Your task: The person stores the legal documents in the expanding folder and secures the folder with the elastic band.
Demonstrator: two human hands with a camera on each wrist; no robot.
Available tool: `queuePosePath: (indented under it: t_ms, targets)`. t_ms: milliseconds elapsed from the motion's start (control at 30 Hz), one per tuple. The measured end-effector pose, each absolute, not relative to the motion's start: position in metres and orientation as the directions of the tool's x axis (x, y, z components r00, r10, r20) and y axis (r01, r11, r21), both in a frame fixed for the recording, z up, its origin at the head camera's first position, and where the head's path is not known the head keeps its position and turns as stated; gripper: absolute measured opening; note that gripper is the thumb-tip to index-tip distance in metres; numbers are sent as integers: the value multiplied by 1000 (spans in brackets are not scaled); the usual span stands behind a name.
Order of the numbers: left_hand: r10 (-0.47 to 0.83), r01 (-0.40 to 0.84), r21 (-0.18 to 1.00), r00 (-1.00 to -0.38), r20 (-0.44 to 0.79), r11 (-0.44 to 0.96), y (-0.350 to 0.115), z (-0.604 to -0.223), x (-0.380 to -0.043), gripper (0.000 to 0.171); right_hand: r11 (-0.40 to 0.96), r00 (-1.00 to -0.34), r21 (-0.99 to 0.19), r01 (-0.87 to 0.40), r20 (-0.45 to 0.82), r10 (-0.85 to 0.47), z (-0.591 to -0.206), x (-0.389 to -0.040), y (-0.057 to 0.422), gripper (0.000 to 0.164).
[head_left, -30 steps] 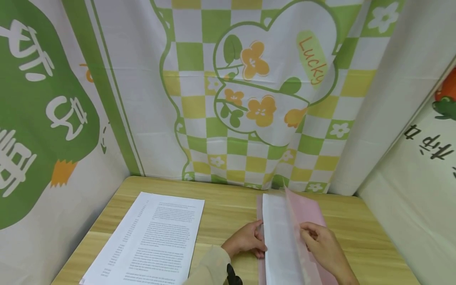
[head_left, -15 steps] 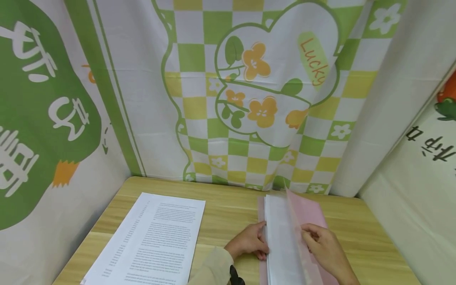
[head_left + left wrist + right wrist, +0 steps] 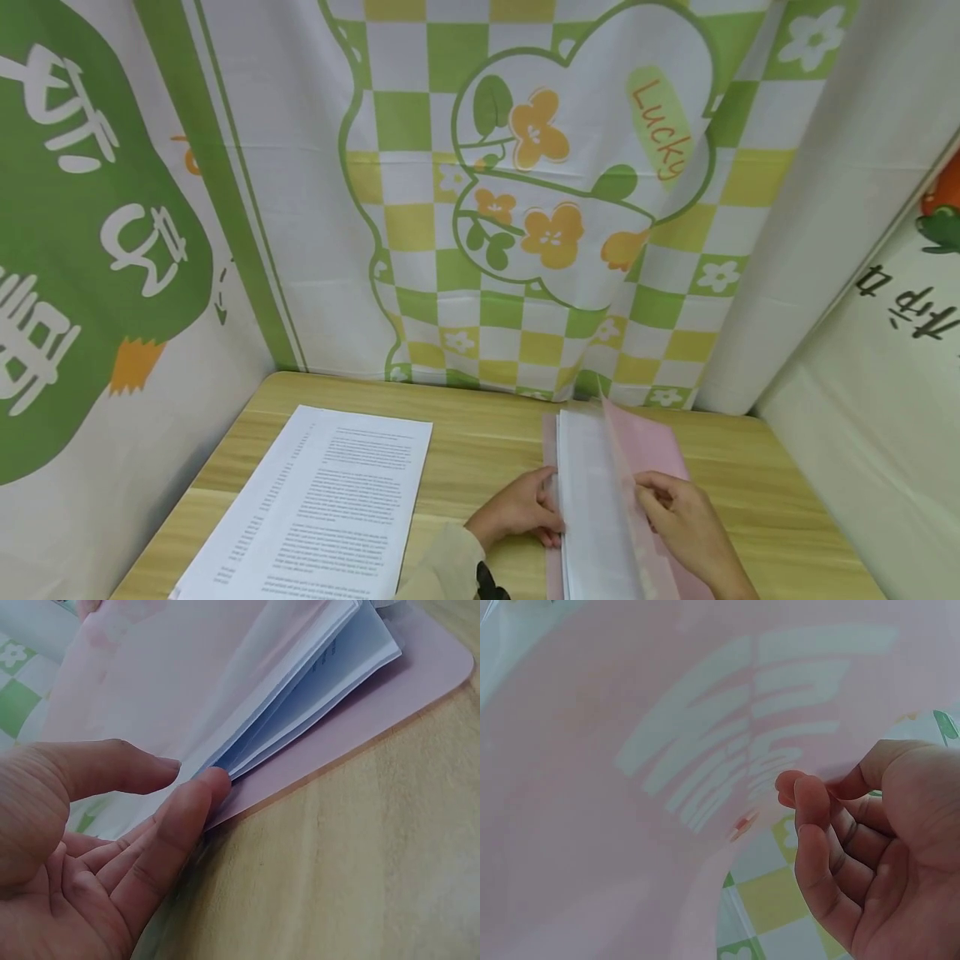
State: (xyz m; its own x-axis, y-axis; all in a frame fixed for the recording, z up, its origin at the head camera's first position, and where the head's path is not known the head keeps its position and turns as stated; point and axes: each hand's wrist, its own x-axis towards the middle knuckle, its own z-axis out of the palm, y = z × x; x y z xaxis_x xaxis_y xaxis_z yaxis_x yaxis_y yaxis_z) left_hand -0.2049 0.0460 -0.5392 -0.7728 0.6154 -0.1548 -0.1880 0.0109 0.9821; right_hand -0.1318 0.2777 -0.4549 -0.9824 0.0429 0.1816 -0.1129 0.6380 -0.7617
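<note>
A pink translucent file folder [image 3: 656,446] lies on the right of the table, its upper cover lifted and bowed. Inside it is a stack of white paper sheets [image 3: 592,500], also visible fanned slightly apart as paper sheets [image 3: 330,675] in the left wrist view. My left hand [image 3: 519,507] is at the stack's left edge, thumb above and fingertips against the edge, lightly pinching the sheets. The edge of the raised cover is pinched between thumb and fingers of my right hand [image 3: 682,517]. Seen from the right wrist, pale reflections cross the cover [image 3: 592,825].
A printed stack of sheets [image 3: 341,492] lies on the left of the wooden table [image 3: 457,442]. A green and yellow checked curtain [image 3: 510,333] hangs right behind the table. Patterned cloth sides [image 3: 862,433] stand left and right.
The sheets in the folder have shifted slightly right, and their left edges now show as separate layers. My left hand moved only a little. The right hand keeps holding the cover up.
</note>
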Motion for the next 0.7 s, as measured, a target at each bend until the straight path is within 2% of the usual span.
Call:
queuePosePath:
  t_ms: [233,567,700]
  targets:
    - [592,-138,990,-799,-107,-7,30,-543,-201,83,632,-984,-766,-113,177,38,-455,-132,277,14]
    - [522,98,980,-853,-8,176,-6,-532,-196,55,641,-979,-754,-140,202,24,-459,-133,274,14]
    - [483,189,944,-875,38,269,-24,-525,-193,49,638,-978,-756,-146,206,20,-460,-134,274,13]
